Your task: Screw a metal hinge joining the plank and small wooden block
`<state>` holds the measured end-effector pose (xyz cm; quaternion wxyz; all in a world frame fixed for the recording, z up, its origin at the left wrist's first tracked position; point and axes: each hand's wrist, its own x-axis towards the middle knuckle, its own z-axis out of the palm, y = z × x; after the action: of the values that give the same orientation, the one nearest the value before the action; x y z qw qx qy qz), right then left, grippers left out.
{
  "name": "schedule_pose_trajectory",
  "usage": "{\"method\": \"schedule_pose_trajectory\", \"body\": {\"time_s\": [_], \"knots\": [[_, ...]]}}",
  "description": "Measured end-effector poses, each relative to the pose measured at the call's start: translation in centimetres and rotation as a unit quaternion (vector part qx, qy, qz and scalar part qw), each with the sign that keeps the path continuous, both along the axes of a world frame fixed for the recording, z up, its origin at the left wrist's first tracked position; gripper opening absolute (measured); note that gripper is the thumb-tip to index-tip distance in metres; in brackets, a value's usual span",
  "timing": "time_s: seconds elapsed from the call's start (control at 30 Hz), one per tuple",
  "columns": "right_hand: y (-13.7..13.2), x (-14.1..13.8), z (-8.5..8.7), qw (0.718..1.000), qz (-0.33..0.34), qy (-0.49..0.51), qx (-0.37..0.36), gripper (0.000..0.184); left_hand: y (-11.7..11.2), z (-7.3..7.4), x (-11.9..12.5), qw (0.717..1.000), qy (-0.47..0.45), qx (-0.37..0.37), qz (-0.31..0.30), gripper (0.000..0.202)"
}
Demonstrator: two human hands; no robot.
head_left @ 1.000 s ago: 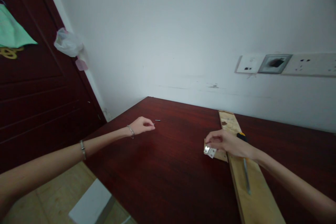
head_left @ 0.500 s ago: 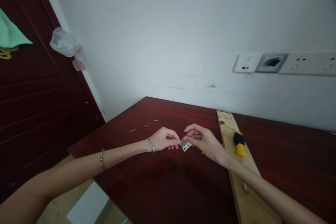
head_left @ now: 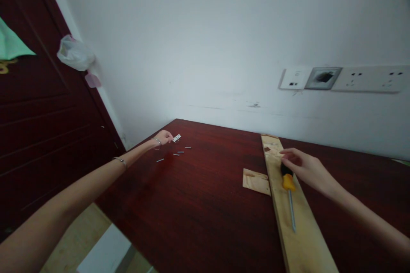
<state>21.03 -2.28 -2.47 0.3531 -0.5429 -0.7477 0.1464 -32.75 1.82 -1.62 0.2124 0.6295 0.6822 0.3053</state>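
Observation:
My left hand (head_left: 164, 137) is stretched out to the far left of the dark red table (head_left: 208, 204) and pinches a small silver hinge (head_left: 177, 138) just above the tabletop. Several small screws (head_left: 179, 152) lie on the table right beside it. My right hand (head_left: 304, 167) rests over the long wooden plank (head_left: 288, 217), fingers curled loosely at the black top of a yellow-handled screwdriver (head_left: 288, 187) that lies along the plank. Whether these fingers grip the handle is unclear.
A small flat piece of wood (head_left: 256, 181) lies left of the plank. Wall sockets (head_left: 342, 79) sit on the white wall behind. A dark red door (head_left: 38, 115) with a plastic bag (head_left: 75, 53) stands left. A white box (head_left: 105, 256) is on the floor.
My left hand took the hinge from my right hand at the table's middle and carried it far left to the screws. My right hand went right to the screwdriver on the plank.

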Motion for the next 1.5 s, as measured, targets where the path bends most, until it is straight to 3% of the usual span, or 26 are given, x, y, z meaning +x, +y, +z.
{"method": "schedule_pose_trajectory", "body": {"time_s": [0.13,0.3,0.6,0.83,1.1,1.23,1.33,1.4,1.5], "knots": [[0.3,2.4,-1.3,0.999,-0.023,-0.045,0.013,0.036,0.8,-1.9,-1.2,0.999,-0.015,-0.027,0.028,0.012],[0.2,2.9,-2.6,0.997,-0.019,-0.064,0.031,0.033,2.1,-3.1,-2.4,0.997,-0.022,-0.054,0.044,0.016],[-0.9,1.8,-1.8,0.989,-0.04,-0.13,0.051,0.035,3.9,-4.4,-3.8,0.991,0.037,-0.084,0.096,0.027],[-1.2,0.8,-1.6,0.972,-0.093,-0.217,-0.004,0.043,3.8,-3.6,-4.0,0.984,0.117,-0.091,0.093,0.027],[-1.8,-0.9,-0.5,0.954,-0.112,-0.273,-0.061,0.048,2.8,-1.2,-2.6,0.975,0.199,-0.068,0.073,0.027],[-1.7,-1.5,-0.6,0.949,-0.104,-0.287,-0.08,0.052,3.4,0.5,0.6,0.968,0.245,-0.034,0.031,0.025],[-1.7,-1.6,-0.9,0.95,-0.101,-0.285,-0.076,0.045,3.4,0.5,6.5,0.966,0.254,-0.008,-0.055,0.022],[-1.8,-1.5,-1.1,0.954,-0.098,-0.275,-0.065,0.043,2.5,-0.1,11.7,0.958,0.245,0.005,-0.148,0.04],[-2.2,-1.3,-1.0,0.963,-0.084,-0.25,-0.052,0.044,-0.3,-1.2,19.5,0.896,0.246,0.063,-0.365,0.07]]}}
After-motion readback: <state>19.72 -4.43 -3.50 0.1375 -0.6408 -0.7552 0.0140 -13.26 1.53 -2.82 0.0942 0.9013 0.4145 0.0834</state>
